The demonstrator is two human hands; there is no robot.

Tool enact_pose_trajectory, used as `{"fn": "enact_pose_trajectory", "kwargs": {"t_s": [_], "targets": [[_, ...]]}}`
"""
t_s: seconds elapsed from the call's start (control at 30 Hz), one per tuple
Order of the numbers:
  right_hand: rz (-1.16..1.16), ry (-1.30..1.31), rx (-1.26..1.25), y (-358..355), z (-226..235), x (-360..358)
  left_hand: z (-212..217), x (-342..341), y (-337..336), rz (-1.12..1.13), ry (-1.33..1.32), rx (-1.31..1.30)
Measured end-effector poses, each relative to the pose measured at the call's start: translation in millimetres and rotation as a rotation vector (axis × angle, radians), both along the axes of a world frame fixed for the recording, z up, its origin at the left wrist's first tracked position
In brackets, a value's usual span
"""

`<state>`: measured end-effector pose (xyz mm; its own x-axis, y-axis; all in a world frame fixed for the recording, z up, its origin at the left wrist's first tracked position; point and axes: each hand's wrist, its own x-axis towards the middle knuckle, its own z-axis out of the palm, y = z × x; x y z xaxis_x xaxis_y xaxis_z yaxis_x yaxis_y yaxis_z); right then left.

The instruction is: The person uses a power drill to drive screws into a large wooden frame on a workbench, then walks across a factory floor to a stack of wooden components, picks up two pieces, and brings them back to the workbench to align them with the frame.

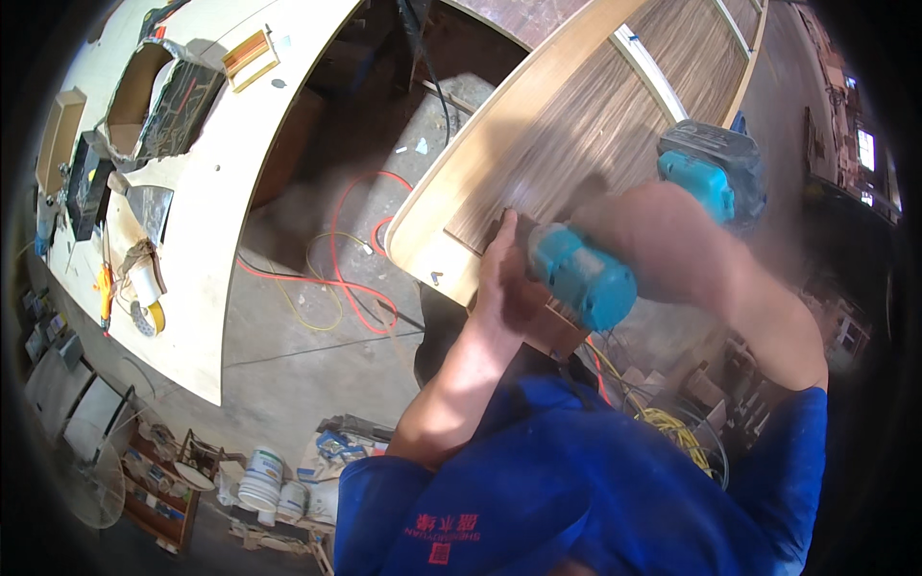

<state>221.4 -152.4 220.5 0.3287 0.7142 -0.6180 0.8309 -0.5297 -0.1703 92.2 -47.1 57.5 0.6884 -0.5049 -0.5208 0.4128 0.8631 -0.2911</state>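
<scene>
My right hand (639, 235), smeared by motion, is wrapped round the grip of a teal cordless drill (584, 280). The drill's dark battery (735, 168) points up and to the right, and its nose is hidden. Close beside the drill, my left hand (504, 278) is at the near end of a wood-framed panel (547, 158). One fingertip points up onto the panel; the other fingers are mostly in shadow, and what they close on is unclear. The panel has a pale rounded frame, a brown striped face and white cross strips (648, 72).
On the left, a curved white tabletop (206, 240) carries a tape-covered box form (154, 101), a small wooden frame (250, 60), an orange-handled tool (104, 293) and a tape roll (149, 317). Red cord (346, 278) loops over the floor. White buckets (261, 480) stand at lower left; yellow cable (677, 437) lies at right.
</scene>
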Motion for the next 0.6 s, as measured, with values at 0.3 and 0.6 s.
{"fn": "enact_pose_trajectory", "kwargs": {"t_s": [0.3, 0.6], "targets": [[-0.29, 0.216, -0.072, 4.3, 24.9, 36.4, -6.3, 20.9, -1.8, -0.051, 0.204, 0.079], [-0.597, 0.345, 0.458, -60.4, 23.7, -52.2, 42.1, -20.6, 24.9, -0.214, -0.088, 0.563]]}}
